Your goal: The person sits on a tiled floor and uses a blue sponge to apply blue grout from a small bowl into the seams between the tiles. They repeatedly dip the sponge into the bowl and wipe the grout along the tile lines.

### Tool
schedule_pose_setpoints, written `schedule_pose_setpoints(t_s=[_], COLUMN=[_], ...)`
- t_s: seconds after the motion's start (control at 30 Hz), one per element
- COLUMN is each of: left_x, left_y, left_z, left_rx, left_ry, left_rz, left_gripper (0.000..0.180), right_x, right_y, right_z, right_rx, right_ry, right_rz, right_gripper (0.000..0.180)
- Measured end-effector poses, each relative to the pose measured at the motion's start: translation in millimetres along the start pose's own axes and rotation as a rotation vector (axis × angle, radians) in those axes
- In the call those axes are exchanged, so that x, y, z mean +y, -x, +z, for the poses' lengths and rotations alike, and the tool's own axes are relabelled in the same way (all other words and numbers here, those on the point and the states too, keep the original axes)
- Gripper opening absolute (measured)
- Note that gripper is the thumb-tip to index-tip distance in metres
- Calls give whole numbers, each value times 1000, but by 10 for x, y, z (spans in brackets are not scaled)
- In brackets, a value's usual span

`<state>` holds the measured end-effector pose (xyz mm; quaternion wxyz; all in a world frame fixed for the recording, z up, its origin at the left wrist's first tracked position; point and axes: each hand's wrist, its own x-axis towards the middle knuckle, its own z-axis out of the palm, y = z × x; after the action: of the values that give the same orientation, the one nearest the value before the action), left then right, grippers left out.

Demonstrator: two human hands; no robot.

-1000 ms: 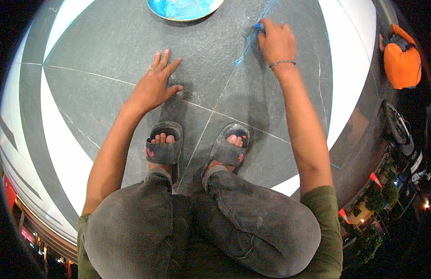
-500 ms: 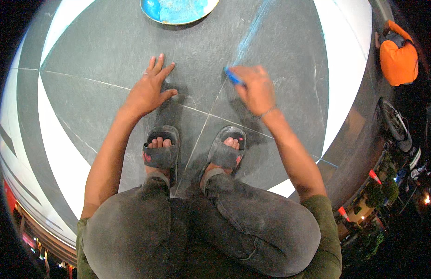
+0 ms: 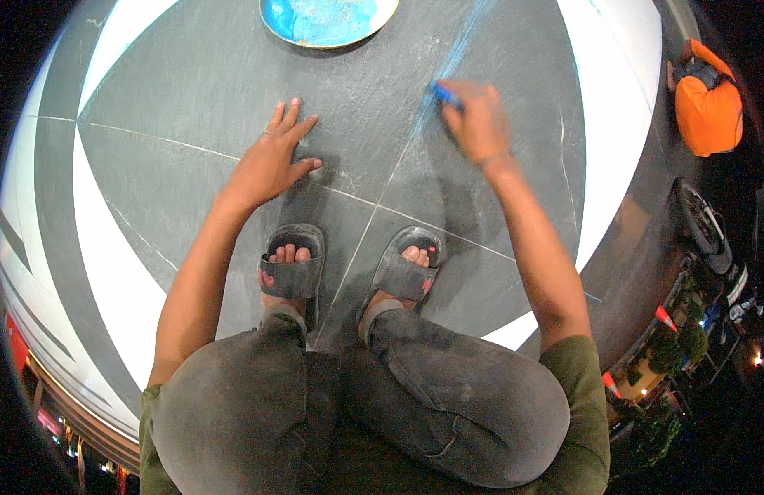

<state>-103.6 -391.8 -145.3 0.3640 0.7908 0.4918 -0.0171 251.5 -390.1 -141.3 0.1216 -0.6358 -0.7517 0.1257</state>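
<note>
Bare grey painted floor point(image 3: 192, 91) lies open left and far of the left hand point(image 3: 266, 165). The round blue-filled dish point(image 3: 328, 18) blocks the far middle; two sandalled feet point(image 3: 349, 272) close the near side.

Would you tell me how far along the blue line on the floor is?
Done: a faint blue streak runs toward the blue dish. In hand: right hand presses a blue stick to the line; left hand rests flat. Left: the seam near the sandals is uncoloured.

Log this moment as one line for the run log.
left hand: flat on grey floor | right hand: holds blue chalk on blue line | blue dish ahead
</note>
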Motion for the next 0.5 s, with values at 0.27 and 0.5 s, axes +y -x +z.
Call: schedule_pose_setpoints(t_s=[0.27,0.5], left_x=[-110,-433], left_y=[43,-481], left_z=[-28,-280], left_rx=[33,463], left_ry=[7,121], left_rz=[25,-104], left_gripper=[68,81], right_x=[-368,-396], right_y=[426,-307], right_z=[201,-477], right_rx=[-235,-246], right_ry=[-75,-307], right_rz=[-97,-81], right_gripper=[35,31])
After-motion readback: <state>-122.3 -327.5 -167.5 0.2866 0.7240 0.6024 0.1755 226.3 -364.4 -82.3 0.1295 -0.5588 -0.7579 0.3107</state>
